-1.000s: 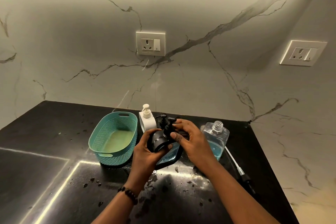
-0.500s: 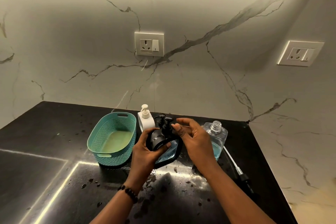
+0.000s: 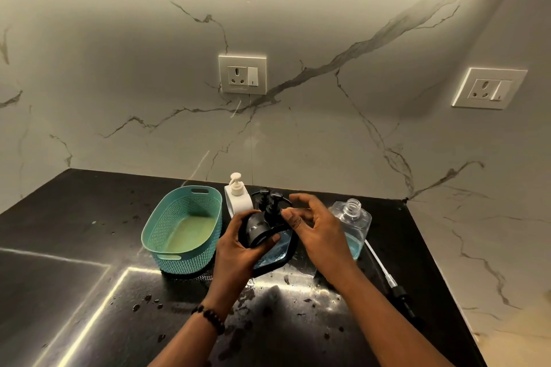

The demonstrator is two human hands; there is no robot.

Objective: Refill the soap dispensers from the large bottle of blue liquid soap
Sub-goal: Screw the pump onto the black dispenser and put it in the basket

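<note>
The black soap dispenser sits tilted at the picture's center, over the dark wet counter. The teal basket lies at its nine o'clock. The clear bottle, uncapped, holding blue liquid low, stands at three o'clock. The left hand grasps the dispenser's body; the right hand hovers released beside its pump. A white dispenser stands at eleven o'clock.

Left hand covers much of the black dispenser; both forearms run off the frame at six o'clock.
</note>
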